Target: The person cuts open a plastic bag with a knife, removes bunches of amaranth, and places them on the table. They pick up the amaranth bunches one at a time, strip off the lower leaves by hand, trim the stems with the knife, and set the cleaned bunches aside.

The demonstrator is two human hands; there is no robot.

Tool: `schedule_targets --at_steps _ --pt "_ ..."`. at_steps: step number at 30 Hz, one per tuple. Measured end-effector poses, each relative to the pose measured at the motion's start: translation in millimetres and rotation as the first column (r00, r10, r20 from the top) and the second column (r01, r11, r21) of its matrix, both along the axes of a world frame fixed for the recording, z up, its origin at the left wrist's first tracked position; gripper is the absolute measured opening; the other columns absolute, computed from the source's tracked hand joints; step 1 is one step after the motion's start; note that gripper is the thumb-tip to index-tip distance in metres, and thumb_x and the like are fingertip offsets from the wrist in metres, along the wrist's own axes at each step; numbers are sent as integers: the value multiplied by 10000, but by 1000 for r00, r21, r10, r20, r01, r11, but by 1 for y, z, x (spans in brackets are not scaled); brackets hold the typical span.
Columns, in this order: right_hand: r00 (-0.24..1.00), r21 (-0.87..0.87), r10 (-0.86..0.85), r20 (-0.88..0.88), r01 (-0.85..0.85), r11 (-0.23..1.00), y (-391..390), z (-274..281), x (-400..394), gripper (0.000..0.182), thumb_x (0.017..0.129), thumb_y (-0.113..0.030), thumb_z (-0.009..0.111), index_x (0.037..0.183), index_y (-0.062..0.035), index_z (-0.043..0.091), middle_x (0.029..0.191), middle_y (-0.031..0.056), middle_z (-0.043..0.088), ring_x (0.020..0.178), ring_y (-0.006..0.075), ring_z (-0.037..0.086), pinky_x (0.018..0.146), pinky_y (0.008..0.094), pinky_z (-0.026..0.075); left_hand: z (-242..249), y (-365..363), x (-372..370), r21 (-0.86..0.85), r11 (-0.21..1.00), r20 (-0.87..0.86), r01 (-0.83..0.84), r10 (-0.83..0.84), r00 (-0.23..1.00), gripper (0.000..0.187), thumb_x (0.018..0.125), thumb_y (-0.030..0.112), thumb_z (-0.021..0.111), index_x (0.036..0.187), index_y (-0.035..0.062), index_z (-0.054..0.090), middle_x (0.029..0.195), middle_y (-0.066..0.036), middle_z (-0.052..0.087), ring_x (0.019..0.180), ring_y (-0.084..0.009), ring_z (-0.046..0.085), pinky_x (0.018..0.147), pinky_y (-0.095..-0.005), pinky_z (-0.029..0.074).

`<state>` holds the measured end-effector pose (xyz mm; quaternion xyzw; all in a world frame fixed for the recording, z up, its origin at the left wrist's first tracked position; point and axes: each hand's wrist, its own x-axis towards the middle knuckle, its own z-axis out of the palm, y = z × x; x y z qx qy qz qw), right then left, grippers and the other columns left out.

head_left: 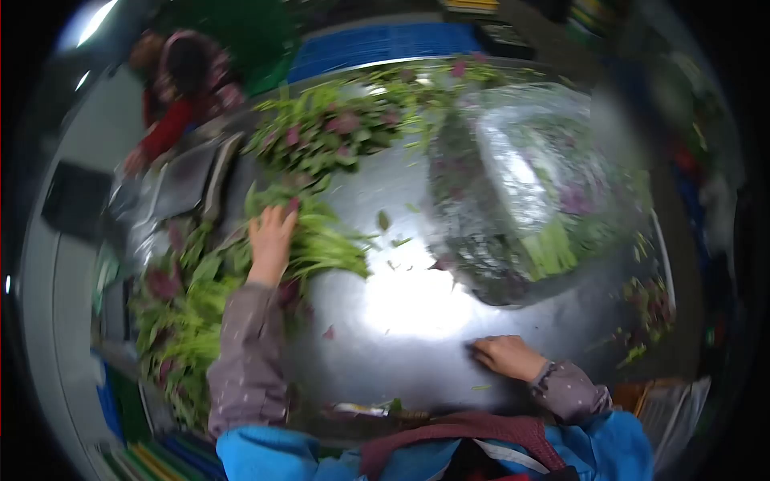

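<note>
The left hand is laid, back upward, on a bunch of leafy greens, its fingers extended over the leaves; whether any stems are gripped cannot be told. The bunch is spread on the left part of a metal table, with its light green stems pointed toward the table's middle. The right hand is held low over the near side of the table, well apart from the greens, with its fingers curled; whether anything is held in them cannot be made out. Small leaf scraps are scattered between the hands and the far side. Beside the left forearm, a heap of greens with purple leaves is piled, and another leafy pile is spread beyond the bunch. The right side of the table is taken up by a large clear plastic bag, through which greens and pale stems can be seen. More trimmings are strewn along the right edge. At the far left, a co-worker's red sleeve is seen, blurred.
</note>
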<state>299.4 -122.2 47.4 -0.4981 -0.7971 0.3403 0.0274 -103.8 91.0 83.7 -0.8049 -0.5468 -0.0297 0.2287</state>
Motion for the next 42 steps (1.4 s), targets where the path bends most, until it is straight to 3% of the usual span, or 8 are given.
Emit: schedule_targets --at_steps 4,8,13,17,23,29,37,42 --pt "994 -18 -106 -22 105 994 3 -3 5 226 835 -207 493 1004 -69 553 808 116 601 720 286 593 637 396 476 16 -48 47 -141 977 360 163 -103 927 542 613 -29 620 1125 87 487 1150 -115 445 1094 -295 409 878 -445 314" --pt "465 -824 -709 -530 -84 560 4 35 -3 272 904 -266 409 985 -39 537 682 20 505 603 161 500 552 304 435 2 -115 77 -290 834 733 469 -121 669 490 685 48 625 1148 31 464 1113 -143 502 1035 -281 475 856 -350 374" --pt "-87 -861 -942 -325 -383 333 -19 24 -13 520 887 -515 309 1062 -63 496 792 50 543 694 163 521 573 260 416 6 -215 144 -415 433 640 800 764 -81 476 856 222 536 1252 18 367 1182 -134 467 1115 -218 443 894 -328 389" --pt "-71 -715 -786 -615 -371 593 -39 73 -30 731 836 -630 132 1348 -120 245 1357 110 287 1175 240 354 936 433 346 15 -273 162 -263 400 422 878 866 -268 458 912 277 425 1270 11 320 1212 -149 438 1110 -228 438 912 -339 378" --pt "-46 -723 -776 -629 -334 605 -75 93 -46 682 866 -583 138 1362 -119 199 1373 101 266 1215 247 321 960 448 317 5 -334 153 -228 385 245 894 912 -330 512 896 344 437 1269 13 321 1170 -131 459 1055 -206 457 899 -338 389" --pt "540 -200 -304 -785 244 949 -103 103 -61 592 931 -453 193 1009 5 560 980 113 602 951 189 549 847 331 412 2 -375 141 -191 415 272 890 893 -358 496 896 320 450 1247 -8 330 1121 -128 478 991 -198 495 868 -328 427" --pt "527 -150 -280 -803 276 949 -125 109 -87 545 944 -390 243 885 25 591 831 123 627 842 207 597 803 325 443 1 -404 123 -199 436 290 877 882 -372 441 893 265 468 1226 -5 362 1080 -109 505 959 -181 511 849 -308 436" --pt "137 -617 -640 -756 177 767 -132 111 -91 412 938 -295 303 620 -70 436 516 18 432 496 119 440 612 291 444 -3 -413 115 -197 439 269 877 884 -382 412 895 251 468 1213 5 381 1071 -102 509 937 -170 517 836 -295 438"
